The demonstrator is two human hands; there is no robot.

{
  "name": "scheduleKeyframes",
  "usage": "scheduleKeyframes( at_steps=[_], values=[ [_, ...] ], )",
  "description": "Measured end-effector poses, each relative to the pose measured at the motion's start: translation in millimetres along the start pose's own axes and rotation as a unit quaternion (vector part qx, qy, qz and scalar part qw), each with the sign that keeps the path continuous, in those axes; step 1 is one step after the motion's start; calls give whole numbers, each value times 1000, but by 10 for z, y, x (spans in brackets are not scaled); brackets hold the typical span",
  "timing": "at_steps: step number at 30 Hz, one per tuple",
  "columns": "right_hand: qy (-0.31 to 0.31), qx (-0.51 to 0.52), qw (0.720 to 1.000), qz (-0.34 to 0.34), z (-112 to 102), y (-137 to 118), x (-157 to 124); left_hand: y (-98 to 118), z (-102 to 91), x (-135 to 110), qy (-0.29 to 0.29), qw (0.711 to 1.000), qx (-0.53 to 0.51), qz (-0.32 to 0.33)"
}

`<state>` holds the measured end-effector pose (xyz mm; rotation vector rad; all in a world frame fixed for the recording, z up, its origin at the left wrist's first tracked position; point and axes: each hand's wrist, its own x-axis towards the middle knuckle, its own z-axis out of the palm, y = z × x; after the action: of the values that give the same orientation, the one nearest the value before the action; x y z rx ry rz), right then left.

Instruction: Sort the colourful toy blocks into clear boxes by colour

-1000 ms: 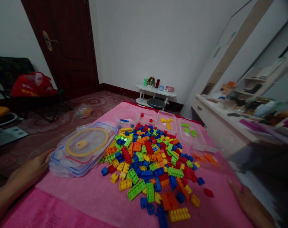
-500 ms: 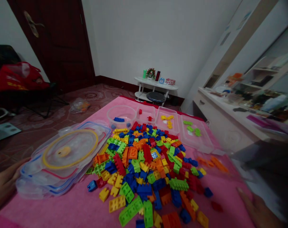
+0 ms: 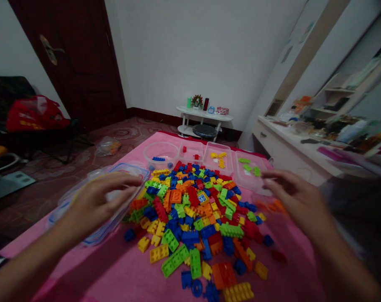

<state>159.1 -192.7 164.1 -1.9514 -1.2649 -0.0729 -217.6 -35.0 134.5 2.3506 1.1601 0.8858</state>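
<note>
Bricks (image 3: 193, 218) lay heaped on pink cloth (image 3: 137, 279), between both hands. Left hand (image 3: 102, 197) hovered over lids (image 3: 64, 199), thumb and fingers spread. Right hand (image 3: 293, 193) hung near the end tub (image 3: 251, 184), fingers loosely parted. Beyond the heap, tubs (image 3: 211, 165) stood in a row holding, left to right, blue, red, yellow, green bricks.

- And there's the left forearm (image 3: 36, 258), angled forward and inward!
- Left hand (image 3: 100, 199) hovers, fingers (image 3: 123, 180) stretched rightward, thumb (image 3: 123, 200) parted from them.
- Right forearm (image 3: 343, 251) mirrors it, slanting inward.
- Right hand (image 3: 299, 199) hovers too, fingers gently bent, facing its partner, well apart.
</note>
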Motion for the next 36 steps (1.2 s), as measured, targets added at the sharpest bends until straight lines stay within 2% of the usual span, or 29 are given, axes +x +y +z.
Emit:
scheduleKeyframes(
  at_steps=[1,2,3,5,7,10,12,15,18,21,23,24,26,27,28,29,30,31,32,34,35,36],
  values=[
    [-79,25,996,-38,155,-178,126,88,179,146,-82,994,-9,69],
    [-147,32,986,-75,316,-292,228,176,366,279,-135,981,-23,140],
    [-199,14,975,-98,476,-348,307,260,550,395,-172,966,-21,193],
    [-254,-57,958,-121,766,-328,393,401,864,574,-223,940,8,258],
    [-292,-129,943,-97,991,-220,407,490,1077,694,-252,923,32,288],
    [-312,-168,932,-81,1180,-68,358,531,1224,805,-266,922,-6,282],
    [-309,-168,933,-82,1221,-21,324,528,1257,854,-261,934,-72,235],
    [-318,-154,932,-81,1202,-12,310,522,1298,904,-256,938,-198,124],
    [-330,-124,934,-61,1143,-27,329,516,1373,933,-238,910,-340,14],
    [-331,-92,938,-44,1080,-48,350,494,1421,954,-166,872,-453,-89],
    [-319,-54,945,-46,1055,-61,355,473,1401,972,-128,823,-527,-168],
    [-311,-34,949,-48,1052,-64,355,462,1376,984,-122,786,-569,-209],
    [-301,-13,952,-51,1068,-66,346,439,1314,1008,-137,701,-646,-268],
    [-303,-19,951,-51,1085,-65,338,429,1288,1019,-148,668,-671,-285],
    [-309,-33,949,-53,1106,-63,327,421,1270,1026,-158,652,-681,-293],
    [-314,-53,946,-54,1129,-63,316,415,1263,1029,-162,658,-675,-291],
    [-318,-74,944,-55,1152,-64,303,412,1269,1027,-160,688,-652,-277],
    [-319,-95,941,-56,1173,-66,291,413,1284,1022,-152,738,-610,-247],
    [-319,-113,939,-57,1191,-70,281,419,1307,1014,-141,800,-548,-200],
    [-327,-132,935,-50,1208,-78,270,448,1360,997,-113,918,-373,-80],
    [-333,-132,932,-44,1207,-78,271,473,1382,992,-102,957,-271,-28],
    [-341,-127,931,-38,1198,-74,276,506,1397,991,-99,980,-172,9]
  ],
)
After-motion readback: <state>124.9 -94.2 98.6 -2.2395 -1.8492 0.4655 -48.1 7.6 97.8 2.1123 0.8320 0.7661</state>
